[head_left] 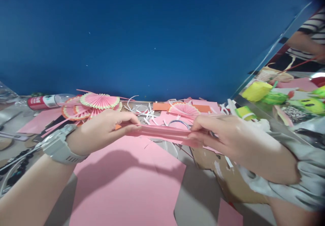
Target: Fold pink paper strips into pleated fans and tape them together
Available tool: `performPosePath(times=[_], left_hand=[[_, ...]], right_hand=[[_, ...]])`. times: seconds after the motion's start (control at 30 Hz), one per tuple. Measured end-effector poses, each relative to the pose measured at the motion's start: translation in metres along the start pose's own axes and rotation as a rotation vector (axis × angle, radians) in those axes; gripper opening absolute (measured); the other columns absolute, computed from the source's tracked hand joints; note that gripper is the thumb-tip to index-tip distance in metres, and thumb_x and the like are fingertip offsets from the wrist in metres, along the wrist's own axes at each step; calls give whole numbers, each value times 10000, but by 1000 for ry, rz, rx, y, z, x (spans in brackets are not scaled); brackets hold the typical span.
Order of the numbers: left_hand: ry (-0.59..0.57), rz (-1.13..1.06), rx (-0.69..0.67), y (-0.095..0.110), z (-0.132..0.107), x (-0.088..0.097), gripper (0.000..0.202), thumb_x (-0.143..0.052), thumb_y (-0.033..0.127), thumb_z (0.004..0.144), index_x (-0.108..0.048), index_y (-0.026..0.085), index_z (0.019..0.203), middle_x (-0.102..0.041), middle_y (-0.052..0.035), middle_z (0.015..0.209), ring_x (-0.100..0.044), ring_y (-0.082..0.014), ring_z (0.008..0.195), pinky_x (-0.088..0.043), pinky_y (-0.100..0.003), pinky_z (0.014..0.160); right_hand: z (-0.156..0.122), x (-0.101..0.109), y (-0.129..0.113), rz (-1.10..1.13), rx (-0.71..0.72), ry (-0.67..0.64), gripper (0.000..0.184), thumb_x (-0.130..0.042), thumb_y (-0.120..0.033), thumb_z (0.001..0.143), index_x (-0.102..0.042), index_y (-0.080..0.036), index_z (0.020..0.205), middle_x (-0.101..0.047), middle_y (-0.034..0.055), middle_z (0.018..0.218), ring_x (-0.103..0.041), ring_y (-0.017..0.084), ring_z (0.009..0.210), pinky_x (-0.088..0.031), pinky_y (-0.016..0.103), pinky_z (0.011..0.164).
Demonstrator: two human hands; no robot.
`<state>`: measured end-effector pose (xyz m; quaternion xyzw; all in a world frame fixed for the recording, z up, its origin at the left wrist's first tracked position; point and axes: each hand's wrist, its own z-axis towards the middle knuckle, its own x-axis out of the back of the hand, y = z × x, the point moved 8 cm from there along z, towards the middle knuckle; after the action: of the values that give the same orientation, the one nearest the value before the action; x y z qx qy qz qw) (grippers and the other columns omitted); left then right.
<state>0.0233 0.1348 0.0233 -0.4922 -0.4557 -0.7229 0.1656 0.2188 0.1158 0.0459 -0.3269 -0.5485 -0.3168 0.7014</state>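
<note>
A narrow strip of folded pink paper (pixel 165 132) stretches between my two hands, above the table. My left hand (pixel 104 129), with a grey watch (pixel 62 144) on its wrist, pinches the strip's left end between thumb and fingers. The right end is pinched by my right hand (pixel 223 132), whose lower edge is blurred. Beneath them lies a large sheet of pink paper (pixel 127 185), crossed by the shadow of my left hand. Pleated pink paper fans (pixel 100 100) with pale yellow rims rest beyond my left hand, and another pleated fan (pixel 184 109) lies behind the strip.
White paper scraps (pixel 142 109) and orange paper (pixel 161 106) lie along a blue partition (pixel 152 43). A plastic bottle (pixel 42 101) lies on its side at left. Brown cardboard (pixel 233 182) is at right. Past the partition are yellow-green items (pixel 257 91) and a person's arm (pixel 303 44).
</note>
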Motion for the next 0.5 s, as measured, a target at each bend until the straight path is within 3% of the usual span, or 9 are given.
performPosePath(times=[0.13,0.33,0.43,0.5], left_hand=[[-54,-52,28,-1,-1,1,198,-431,320,894,-616,249,889,-646,72,812,-576,-81,722,-395,-151,632],[-236,-186,-38,12,-3,-9,241,-411,330,905,-641,259,917,-660,72,772,-588,-84,694,-412,-155,653],[-223,-74,-33,11,-3,-8,250,-386,316,913,-625,280,978,-663,63,843,-597,-107,756,-413,-176,666],[-128,64,-41,11,-1,-6,244,-392,309,907,-613,269,1003,-662,37,918,-597,-135,823,-414,-206,699]], right_hand=[[-2,-1,13,131,-72,-91,220,-362,-271,882,-554,-250,776,-640,-39,727,-580,125,612,-389,227,538],[-7,-1,23,191,-11,-198,268,-359,-327,889,-543,-254,708,-600,-37,636,-537,107,509,-392,216,472],[-8,1,22,142,53,-163,226,-376,-339,885,-543,-262,752,-602,-40,650,-540,108,516,-392,219,472],[-7,8,18,56,64,-24,195,-408,-328,867,-539,-258,741,-609,-41,673,-556,113,558,-396,224,499]])
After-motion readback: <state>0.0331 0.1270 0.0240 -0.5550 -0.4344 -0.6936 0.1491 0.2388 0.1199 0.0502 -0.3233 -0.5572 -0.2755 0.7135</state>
